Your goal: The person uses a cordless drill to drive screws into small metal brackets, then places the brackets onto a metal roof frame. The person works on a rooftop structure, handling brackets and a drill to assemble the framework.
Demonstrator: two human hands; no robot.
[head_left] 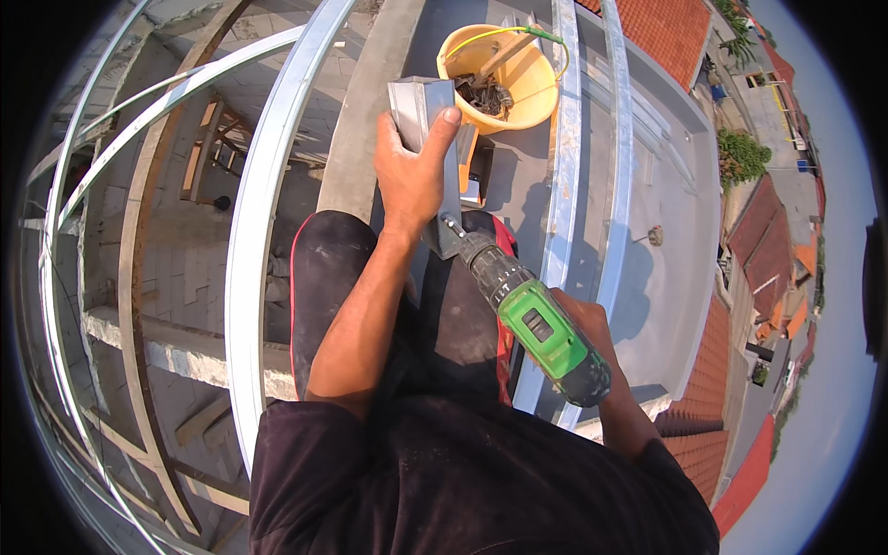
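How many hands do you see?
2: the left hand holds a gray metal piece; the right hand holds the green drill and is partly hidden behind it.

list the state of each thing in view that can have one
Left hand: closed around the metal piece
Right hand: gripping the drill, partly hidden
Metal piece: held by the left hand
Drill: tip at the metal piece; spinning or not, unclear
Yellow bucket: upright, uncovered, dark items inside
Wooden handle: slanting out of the bucket
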